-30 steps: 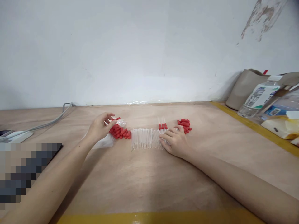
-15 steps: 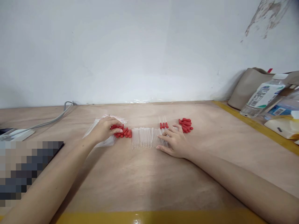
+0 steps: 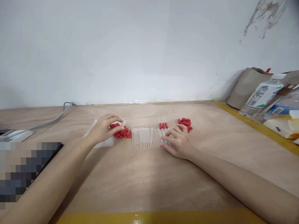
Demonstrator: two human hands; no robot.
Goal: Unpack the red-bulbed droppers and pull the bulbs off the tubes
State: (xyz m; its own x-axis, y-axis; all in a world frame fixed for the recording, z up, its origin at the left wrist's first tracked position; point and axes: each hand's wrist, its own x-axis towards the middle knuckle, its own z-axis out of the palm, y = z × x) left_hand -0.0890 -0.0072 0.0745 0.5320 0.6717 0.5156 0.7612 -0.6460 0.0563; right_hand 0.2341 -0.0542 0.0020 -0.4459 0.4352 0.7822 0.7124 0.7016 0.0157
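Observation:
My left hand (image 3: 104, 127) hovers over a pile of red rubber bulbs (image 3: 123, 132), thumb and fingers apart, with nothing visible between them. Under that pile and hand lies a clear plastic bag (image 3: 105, 143). A row of thin glass tubes (image 3: 142, 137) lies side by side in the middle of the table. Over the row's right end, my right hand (image 3: 179, 144) rests with its fingers spread, covering some tubes. Just beyond it are three glass droppers (image 3: 163, 125) with red bulbs on their near ends. Another heap of red bulbs (image 3: 185, 124) sits to the right.
At the right stand a clear bottle (image 3: 263, 96), a grey-beige container (image 3: 240, 88) and a soft plastic pack (image 3: 280, 124). A grey cable (image 3: 56, 118) runs along the left. Yellow tape (image 3: 144, 217) marks the table's front edge. A white wall (image 3: 140, 53) closes the back.
My right hand has shifted slightly to the right over the tubes. The fingers of my left hand have lifted a little and spread wider from the thumb.

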